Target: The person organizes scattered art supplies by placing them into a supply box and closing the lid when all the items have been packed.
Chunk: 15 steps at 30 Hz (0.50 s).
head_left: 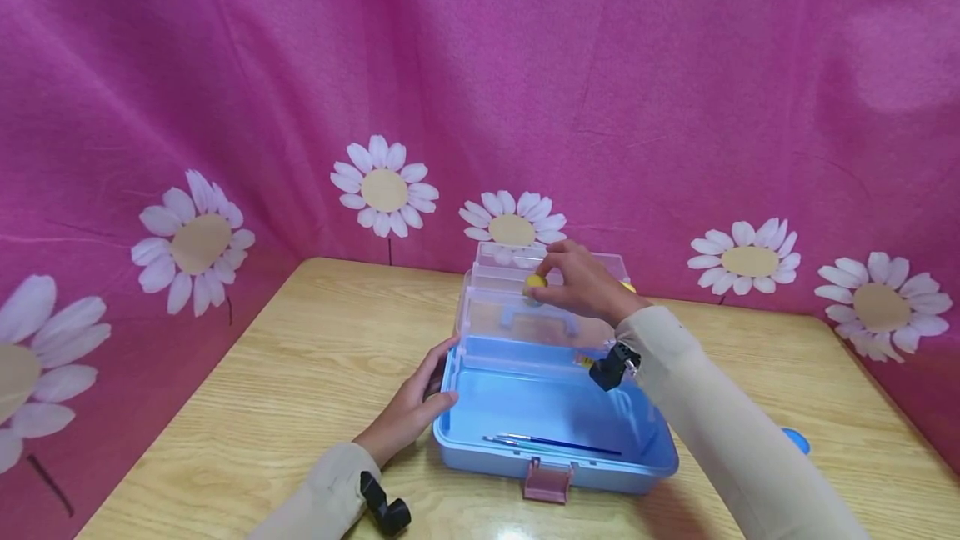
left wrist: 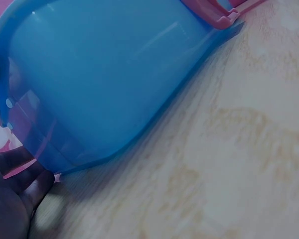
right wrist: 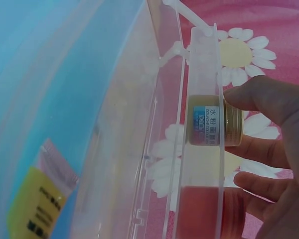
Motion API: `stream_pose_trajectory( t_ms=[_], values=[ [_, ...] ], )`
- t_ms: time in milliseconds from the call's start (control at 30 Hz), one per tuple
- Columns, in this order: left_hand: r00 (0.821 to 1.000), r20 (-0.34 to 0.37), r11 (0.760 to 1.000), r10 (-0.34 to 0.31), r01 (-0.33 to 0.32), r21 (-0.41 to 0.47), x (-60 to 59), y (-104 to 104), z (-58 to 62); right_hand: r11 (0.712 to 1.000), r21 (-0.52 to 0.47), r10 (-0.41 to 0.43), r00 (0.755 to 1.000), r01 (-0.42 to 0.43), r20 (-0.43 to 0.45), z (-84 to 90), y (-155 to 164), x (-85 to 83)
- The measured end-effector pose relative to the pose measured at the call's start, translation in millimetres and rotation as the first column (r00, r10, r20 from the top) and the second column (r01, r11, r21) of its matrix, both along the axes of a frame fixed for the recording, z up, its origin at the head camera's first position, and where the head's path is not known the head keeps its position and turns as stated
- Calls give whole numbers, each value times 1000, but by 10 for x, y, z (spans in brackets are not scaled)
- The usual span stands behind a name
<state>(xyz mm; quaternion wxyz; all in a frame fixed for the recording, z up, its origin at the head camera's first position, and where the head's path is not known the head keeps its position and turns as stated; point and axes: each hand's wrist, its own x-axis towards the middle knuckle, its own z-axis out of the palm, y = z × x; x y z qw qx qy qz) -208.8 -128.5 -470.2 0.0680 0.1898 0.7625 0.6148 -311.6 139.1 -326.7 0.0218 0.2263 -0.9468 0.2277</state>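
A blue storage box (head_left: 517,407) stands opened on the table, with clear plastic trays (head_left: 486,258) raised at its back. My left hand (head_left: 412,402) holds the box's left side, thumb over the rim and fingers along the outside. With thumb and fingertips, my right hand (head_left: 583,282) pinches the gold lid of a gouache paint jar (right wrist: 205,119). The jar's body is inside the top tray, seen through its clear wall. Beside it in that tray sits a red paint jar (right wrist: 199,211), near my lower fingers. A yellow paint tube (right wrist: 37,204) lies in the box.
Thin paintbrushes (head_left: 558,443) lie along the front of the box. A pink latch (head_left: 547,482) hangs from its front edge. A blue round object (head_left: 797,440) is on the wooden table (head_left: 360,315) to the right, partly behind my right sleeve. A pink flowered cloth (head_left: 637,107) hangs behind.
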Motion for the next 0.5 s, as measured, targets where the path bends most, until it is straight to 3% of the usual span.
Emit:
stream_pose_trajectory(
  t_ms=[500],
  values=[
    [1000, 21, 1000, -2, 2, 0, 11, -3, 9, 1000, 1, -17, 999, 17, 31, 34, -15, 9]
  ],
)
